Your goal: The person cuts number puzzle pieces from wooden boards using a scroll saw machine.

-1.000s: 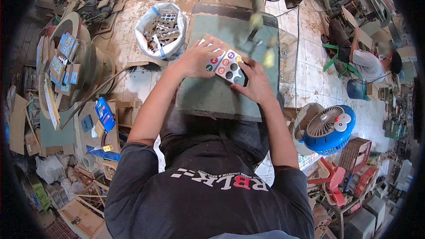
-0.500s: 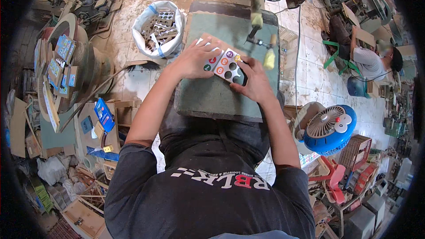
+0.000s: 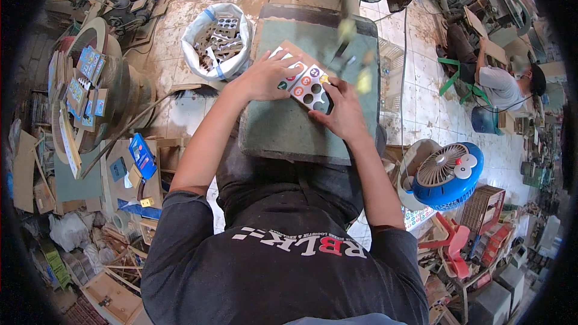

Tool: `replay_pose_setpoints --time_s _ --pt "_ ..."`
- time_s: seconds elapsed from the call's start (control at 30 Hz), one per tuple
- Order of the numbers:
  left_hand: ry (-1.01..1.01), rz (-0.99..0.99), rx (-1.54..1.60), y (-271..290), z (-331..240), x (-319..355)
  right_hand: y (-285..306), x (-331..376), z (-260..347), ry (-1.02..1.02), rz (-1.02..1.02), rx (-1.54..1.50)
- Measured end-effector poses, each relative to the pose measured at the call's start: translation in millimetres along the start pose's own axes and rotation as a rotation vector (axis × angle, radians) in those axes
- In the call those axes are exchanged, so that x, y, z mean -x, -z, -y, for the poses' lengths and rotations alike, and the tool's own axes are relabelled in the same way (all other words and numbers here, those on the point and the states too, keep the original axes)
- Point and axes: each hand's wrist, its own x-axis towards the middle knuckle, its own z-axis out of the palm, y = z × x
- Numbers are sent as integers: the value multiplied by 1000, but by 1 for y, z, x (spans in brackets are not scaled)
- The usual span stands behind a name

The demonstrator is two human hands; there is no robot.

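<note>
Under the left hand [image 3: 265, 79], a hole-punched board with coloured discs [image 3: 300, 91] is covered partly by spread fingers; its far end is touched by the right hand [image 3: 344, 108], thumb and forefinger apart — whether clamped cannot be told. Beyond them, yellow-gripped handles [image 3: 364, 80] are blurred.

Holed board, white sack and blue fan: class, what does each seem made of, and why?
Holed board: probably thin wood or fibreboard with a printed white face; brown shows along its upper edge.
White sack: likely woven plastic, matte and creased; any weave is too small to see.
Blue fan: apparently moulded plastic, its curved shell looking glossy.
</note>
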Motion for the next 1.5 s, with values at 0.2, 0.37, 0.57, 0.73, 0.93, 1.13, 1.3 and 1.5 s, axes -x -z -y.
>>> replay_pose_setpoints --time_s 0.2,0.37,0.57,0.73,0.93,1.13,1.3,1.5 --pt "1 -11 -1 -3 6 -3 -2 -2 14 -107 12 -35" --pt "10 -14 -8 0 2 -5 -13 -2 13 -32 -131 12" --pt "422 -229 -156 -33 -59 11 5 -5 16 -74 -20 15" --pt "543 -355 28 -52 -99 13 -2 -5 -14 110 -125 22" --pt "457 -537 59 -67 -92 12 -7 -7 -21 157 -125 -25" --pt "398 -603 54 -72 -83 6 -14 -12 -18 93 -198 16" --pt "326 -588 20 -72 -69 6 -18 -12 -18 67 -184 -66" --pt "228 -594 82 -69 -54 4 -21 -11 -11 120 -290 -1"
